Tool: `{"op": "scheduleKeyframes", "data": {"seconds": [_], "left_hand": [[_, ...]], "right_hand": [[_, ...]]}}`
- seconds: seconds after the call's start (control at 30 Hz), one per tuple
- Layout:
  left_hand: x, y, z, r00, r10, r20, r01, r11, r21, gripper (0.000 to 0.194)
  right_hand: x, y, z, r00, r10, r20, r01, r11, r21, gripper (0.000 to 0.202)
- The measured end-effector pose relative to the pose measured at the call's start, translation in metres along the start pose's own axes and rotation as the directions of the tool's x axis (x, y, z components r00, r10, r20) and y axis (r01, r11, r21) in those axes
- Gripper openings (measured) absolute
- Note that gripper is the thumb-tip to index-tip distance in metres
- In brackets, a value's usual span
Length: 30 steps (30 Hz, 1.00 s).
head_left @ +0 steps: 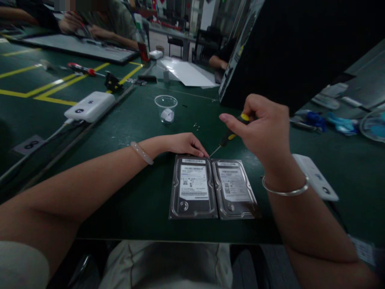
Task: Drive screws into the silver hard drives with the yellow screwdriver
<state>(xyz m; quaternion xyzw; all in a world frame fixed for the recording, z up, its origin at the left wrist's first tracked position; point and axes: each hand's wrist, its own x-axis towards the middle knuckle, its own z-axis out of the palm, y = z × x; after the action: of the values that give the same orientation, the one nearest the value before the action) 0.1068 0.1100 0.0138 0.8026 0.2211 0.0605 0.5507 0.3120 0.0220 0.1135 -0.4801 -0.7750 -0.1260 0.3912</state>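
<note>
Two flat hard drives lie side by side on the green table, labels up: the left hard drive and the right hard drive. My left hand rests at the far edge of the left drive, fingers closed together at its far right corner. Whatever sits between those fingertips is hidden. In my right hand is a black and yellow screwdriver, slanting down to the left. Its tip meets the corner beside my left fingertips. Several tiny screws lie beyond the drives.
A clear plastic cup holds something white. A large black case stands at the right. White power strips flank the work area. Another screwdriver lies at the far left. Across the table, a person's hands work above a panel.
</note>
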Motion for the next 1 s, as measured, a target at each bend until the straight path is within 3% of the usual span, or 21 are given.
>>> {"op": "scheduleKeyframes", "data": {"seconds": [0.17,0.23,0.37,0.47,0.77,1.0], "left_hand": [[0.001,0.0,0.0,1.0,0.012,-0.003,-0.012,0.999,0.035,0.026],[0.001,0.001,0.0,1.0,0.014,-0.006,-0.013,0.998,0.059,0.026],[0.001,0.0,-0.001,0.999,0.041,-0.007,-0.041,0.996,0.074,0.026],[0.001,-0.002,-0.002,0.999,0.041,-0.006,-0.04,0.996,0.081,0.026],[0.0,0.002,-0.001,1.0,0.022,-0.004,-0.022,0.997,0.079,0.027],[0.002,-0.005,-0.002,1.0,0.025,-0.007,-0.025,0.998,0.058,0.027]], "right_hand": [[0.003,-0.004,-0.003,0.983,-0.15,0.106,0.135,0.982,0.131,0.018],[0.004,-0.005,-0.008,0.956,-0.216,0.198,0.172,0.961,0.216,0.021],[0.004,-0.002,-0.022,0.896,-0.235,0.376,0.091,0.928,0.362,0.044],[0.003,-0.001,-0.028,0.871,-0.219,0.44,0.012,0.905,0.426,0.05],[0.003,0.0,-0.028,0.87,-0.18,0.459,-0.017,0.919,0.393,0.049],[0.004,-0.001,-0.016,0.9,-0.207,0.384,0.07,0.938,0.34,0.042]]}}
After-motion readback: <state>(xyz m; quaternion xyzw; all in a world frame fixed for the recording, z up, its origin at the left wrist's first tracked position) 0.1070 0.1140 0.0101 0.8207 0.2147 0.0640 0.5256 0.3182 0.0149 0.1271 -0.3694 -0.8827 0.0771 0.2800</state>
